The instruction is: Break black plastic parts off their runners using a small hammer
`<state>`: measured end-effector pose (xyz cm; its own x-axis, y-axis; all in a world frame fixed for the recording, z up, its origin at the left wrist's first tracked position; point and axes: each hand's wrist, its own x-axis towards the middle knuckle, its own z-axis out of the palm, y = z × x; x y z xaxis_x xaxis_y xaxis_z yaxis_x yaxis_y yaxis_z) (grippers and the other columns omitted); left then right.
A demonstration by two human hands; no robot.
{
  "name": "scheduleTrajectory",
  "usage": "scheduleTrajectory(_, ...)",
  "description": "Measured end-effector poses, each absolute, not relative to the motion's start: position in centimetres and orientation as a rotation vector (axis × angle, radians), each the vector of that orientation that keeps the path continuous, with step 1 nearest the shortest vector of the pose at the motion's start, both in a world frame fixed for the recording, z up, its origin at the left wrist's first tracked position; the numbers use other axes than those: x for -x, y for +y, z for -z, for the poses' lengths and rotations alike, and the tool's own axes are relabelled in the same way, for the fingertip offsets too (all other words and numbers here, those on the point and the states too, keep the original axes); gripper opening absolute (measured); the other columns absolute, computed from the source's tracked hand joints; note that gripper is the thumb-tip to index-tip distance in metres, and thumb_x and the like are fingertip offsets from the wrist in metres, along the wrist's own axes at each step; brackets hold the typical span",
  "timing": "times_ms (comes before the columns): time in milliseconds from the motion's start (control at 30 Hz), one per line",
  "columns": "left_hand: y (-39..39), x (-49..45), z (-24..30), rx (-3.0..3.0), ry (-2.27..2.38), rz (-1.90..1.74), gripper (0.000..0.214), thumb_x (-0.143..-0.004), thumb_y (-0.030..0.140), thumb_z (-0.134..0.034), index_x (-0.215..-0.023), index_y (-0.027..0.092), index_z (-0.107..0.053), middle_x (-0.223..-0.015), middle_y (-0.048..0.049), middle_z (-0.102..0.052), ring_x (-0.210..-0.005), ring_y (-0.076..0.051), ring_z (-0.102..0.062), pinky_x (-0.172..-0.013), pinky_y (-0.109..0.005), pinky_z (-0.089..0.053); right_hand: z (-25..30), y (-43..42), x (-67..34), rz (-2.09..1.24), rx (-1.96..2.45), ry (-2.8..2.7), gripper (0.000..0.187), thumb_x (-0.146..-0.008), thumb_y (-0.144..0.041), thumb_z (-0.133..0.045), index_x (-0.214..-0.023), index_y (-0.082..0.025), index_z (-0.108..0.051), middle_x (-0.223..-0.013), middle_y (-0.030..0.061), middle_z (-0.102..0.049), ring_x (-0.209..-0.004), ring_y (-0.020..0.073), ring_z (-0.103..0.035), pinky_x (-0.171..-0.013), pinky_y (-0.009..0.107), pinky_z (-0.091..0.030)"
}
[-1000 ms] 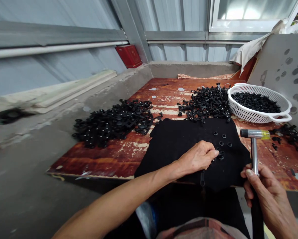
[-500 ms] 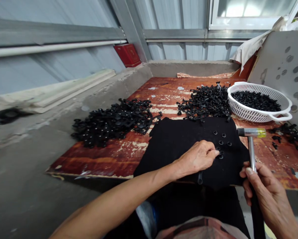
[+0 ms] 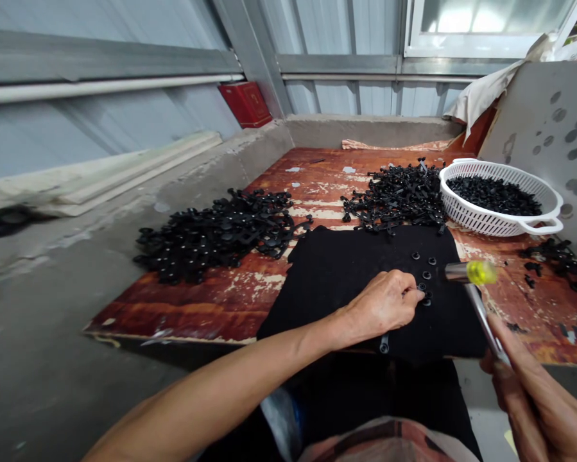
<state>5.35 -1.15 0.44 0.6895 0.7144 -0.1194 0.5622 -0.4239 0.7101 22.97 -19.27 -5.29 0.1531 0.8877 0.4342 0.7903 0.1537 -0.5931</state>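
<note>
My left hand (image 3: 388, 298) is closed low over a black mat (image 3: 317, 282), its thumb and finger pinched beside several small black round pieces (image 3: 427, 275). From under that hand the ring-shaped end of a black strap (image 3: 384, 344) sticks out; the rest of it is covered. My right hand (image 3: 529, 378) grips a hammer (image 3: 481, 311) with a metal shaft and a yellow face. The hammer's head is tilted and blurred, above the mat's right edge and to the right of the round pieces.
A heap of black parts (image 3: 215, 237) lies on the left of the worn red-brown table (image 3: 172, 308); another heap (image 3: 398, 196) lies behind the mat. A white plastic basket (image 3: 502, 224) of small black pieces stands at the right, with loose black parts (image 3: 570, 260) before it.
The hammer has swung from nearly upright to tilted, its head moving left and its yellow face turning towards me. My right hand has shifted right and turned. My left hand has barely moved.
</note>
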Motion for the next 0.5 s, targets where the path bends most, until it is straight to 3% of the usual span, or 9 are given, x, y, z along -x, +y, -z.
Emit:
scheduleTrajectory(133,-1.1,-5.3,-0.5,-2.120,0.983,-0.254,0.027,-0.086,0.026,-0.051,-0.063,0.015,-0.057,-0.047,0.0052,-0.038,-0.045,-0.007,-0.037,-0.049,-0.023,-0.023,5.6,-19.5,-23.7,-0.080,1.589,-1.904,0.065,-0.094,-0.011,-0.044,-0.154,-0.031,-0.028,-0.146,0.0028,-0.049,-0.126,0.0196,-0.054,-0.094,0.023,-0.052)
scheduleTrajectory(267,-1.1,-5.2,-0.3,-2.129,0.928,-0.295,0.030,-0.086,0.025,-0.050,-0.057,0.015,-0.049,-0.048,0.0059,-0.033,-0.046,-0.006,-0.033,-0.049,-0.022,-0.021,5.1,-19.9,-23.5,0.041,1.642,-1.795,0.067,-0.094,-0.010,-0.047,-0.154,-0.032,-0.028,-0.146,0.0014,-0.050,-0.124,0.0184,-0.056,-0.106,0.028,-0.042)
scheduleTrajectory(433,-0.9,-5.2,0.3,-2.112,0.926,-0.295,0.030,-0.084,0.029,-0.050,-0.057,0.016,-0.048,-0.049,0.0055,-0.035,-0.046,-0.006,-0.032,-0.047,-0.023,-0.021,5.1,-19.7,-23.8,0.065,1.628,-1.944,0.064,-0.094,-0.012,-0.044,-0.154,-0.027,-0.029,-0.142,0.0066,-0.054,-0.121,0.0215,-0.059,-0.085,0.022,-0.057)
scheduleTrajectory(500,-0.7,-5.2,0.6,-2.090,0.919,-0.301,0.031,-0.083,0.031,-0.049,-0.056,0.016,-0.047,-0.049,0.0051,-0.036,-0.047,-0.007,-0.033,-0.047,-0.022,-0.021,5.3,-19.8,-23.9,0.058,1.623,-1.900,0.066,-0.094,-0.011,-0.045,-0.154,-0.028,-0.028,-0.144,0.0053,-0.052,-0.124,0.0214,-0.056,-0.093,0.025,-0.053)
